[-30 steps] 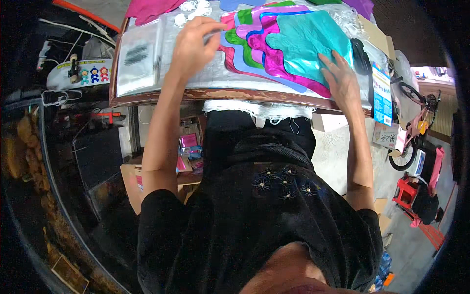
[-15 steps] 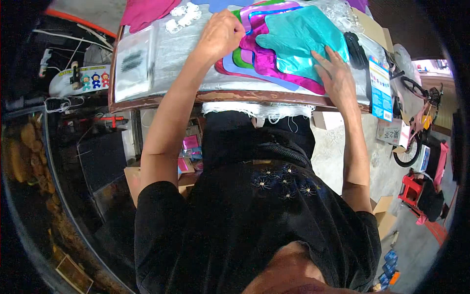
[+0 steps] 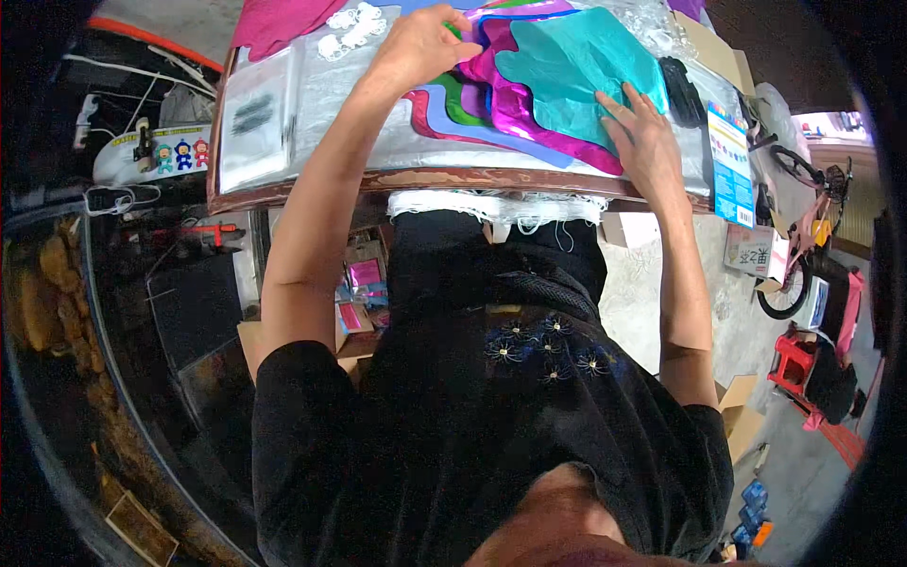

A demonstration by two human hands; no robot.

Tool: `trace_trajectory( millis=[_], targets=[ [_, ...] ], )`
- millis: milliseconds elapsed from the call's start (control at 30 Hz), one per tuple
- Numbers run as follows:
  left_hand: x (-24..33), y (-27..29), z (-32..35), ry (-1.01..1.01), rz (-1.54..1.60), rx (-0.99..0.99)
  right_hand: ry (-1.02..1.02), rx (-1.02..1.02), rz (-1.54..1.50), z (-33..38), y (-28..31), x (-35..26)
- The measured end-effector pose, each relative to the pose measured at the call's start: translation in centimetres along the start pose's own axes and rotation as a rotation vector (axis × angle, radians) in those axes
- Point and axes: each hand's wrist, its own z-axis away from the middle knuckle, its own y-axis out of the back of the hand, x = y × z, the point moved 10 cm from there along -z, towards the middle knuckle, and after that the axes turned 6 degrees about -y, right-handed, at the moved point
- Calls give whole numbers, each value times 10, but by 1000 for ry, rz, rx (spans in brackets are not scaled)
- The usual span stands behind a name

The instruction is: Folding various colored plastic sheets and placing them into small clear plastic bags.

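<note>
A fanned stack of flat, shiny foil pieces with wavy edges lies on the table. The top piece is teal [image 3: 576, 71]; magenta [image 3: 515, 106], green [image 3: 460, 106], periwinkle [image 3: 449, 123] and red layers show under it. My right hand [image 3: 645, 137] rests on the lower right of the teal piece, fingers spread. At the left edge of the stack is my left hand [image 3: 420, 45], thumb and forefinger apart beside the magenta layer, nothing visibly gripped between them.
White looped cords [image 3: 354, 33] and a clear plastic bag with dark contents [image 3: 253, 118] lie to the left. On the right are a black strap-like item [image 3: 682, 92], crumpled clear plastic [image 3: 652, 33] and a blue-and-white printed card [image 3: 729, 170] at the table's edge.
My left hand's pinched fingers have come apart, and the hand has shifted slightly. The layers at the stack's left edge lie more fanned out. My right hand stays on the teal piece.
</note>
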Motion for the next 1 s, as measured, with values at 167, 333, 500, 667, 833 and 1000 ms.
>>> trace_trajectory(
  millis=[167,333,500,667,833,1000],
  targets=[
    [-5,-2,0,36,-77,37,2,24,-5,-4,8,-11],
    [-10,1,0,122,-71,56,15,-29,-51,0,-4,-18],
    [-36,29,11,85,242,176,12,-61,-84,-4,-4,-17],
    [-55,68,51,47,270,236,9,-60,-71,-4,-6,-15],
    [-63,70,73,-48,257,286,15,-63,-66,-4,-5,-14],
    [-71,63,83,-49,277,337,0,-68,-54,-2,-6,-17]
  ],
)
